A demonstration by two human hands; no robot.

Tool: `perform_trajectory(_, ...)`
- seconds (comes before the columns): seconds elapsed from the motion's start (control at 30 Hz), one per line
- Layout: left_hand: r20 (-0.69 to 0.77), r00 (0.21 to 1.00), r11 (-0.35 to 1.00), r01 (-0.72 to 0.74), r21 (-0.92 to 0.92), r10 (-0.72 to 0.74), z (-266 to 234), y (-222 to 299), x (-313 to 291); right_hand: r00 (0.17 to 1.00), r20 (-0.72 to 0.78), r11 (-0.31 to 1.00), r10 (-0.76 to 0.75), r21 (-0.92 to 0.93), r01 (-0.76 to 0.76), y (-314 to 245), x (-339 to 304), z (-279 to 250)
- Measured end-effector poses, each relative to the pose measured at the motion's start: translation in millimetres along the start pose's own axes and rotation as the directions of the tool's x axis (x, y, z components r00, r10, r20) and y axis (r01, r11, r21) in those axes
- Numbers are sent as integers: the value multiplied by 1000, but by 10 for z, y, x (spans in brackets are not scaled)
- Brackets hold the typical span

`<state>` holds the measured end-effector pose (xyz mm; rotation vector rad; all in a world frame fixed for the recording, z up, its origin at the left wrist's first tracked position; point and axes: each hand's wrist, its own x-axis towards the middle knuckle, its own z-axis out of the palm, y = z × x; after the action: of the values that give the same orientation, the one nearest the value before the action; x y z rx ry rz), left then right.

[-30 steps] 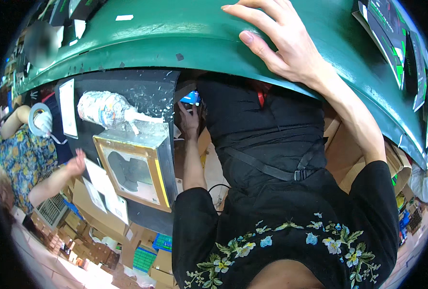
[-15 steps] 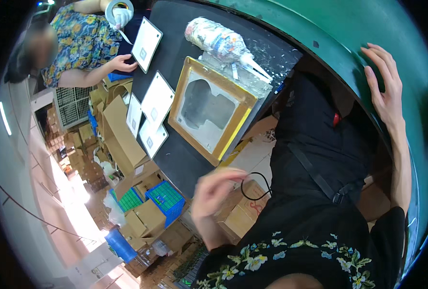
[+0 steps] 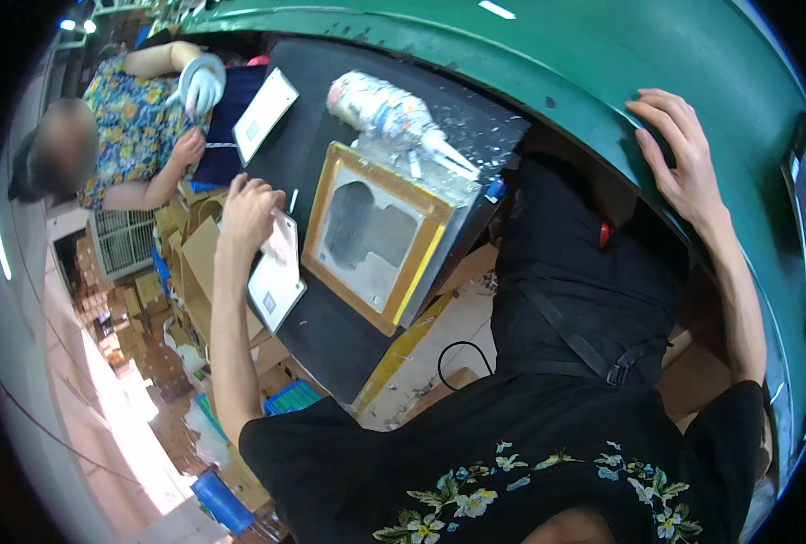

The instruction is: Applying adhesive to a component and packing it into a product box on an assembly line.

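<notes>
Currently, the left hand (image 3: 250, 216)'s half-curled grip is at the white cards (image 3: 276, 295) on the black surface (image 3: 321, 340); whether it holds one, I cannot tell. The right hand (image 3: 682, 165), loosely spread and empty, rests on the green surface (image 3: 566, 54).

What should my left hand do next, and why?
Maybe your left hand should pinch the white card gently but firmly: it's right over that card, its grip is hard to see, and the lower card lies close by.
</notes>
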<state>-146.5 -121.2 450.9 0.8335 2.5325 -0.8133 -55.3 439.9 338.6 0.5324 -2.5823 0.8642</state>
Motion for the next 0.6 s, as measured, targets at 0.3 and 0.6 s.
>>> perform_trajectory(0.3,-121,635,413,334,-848,-763,-683,201,-1432,962,163,964,-220,188,188,-713,1007,415)
perform_trajectory(0.6,321,676,-568,-177,-804,-664,315,1647,-1436,754,656,993,18,74,-87,-1489,2287,1687)
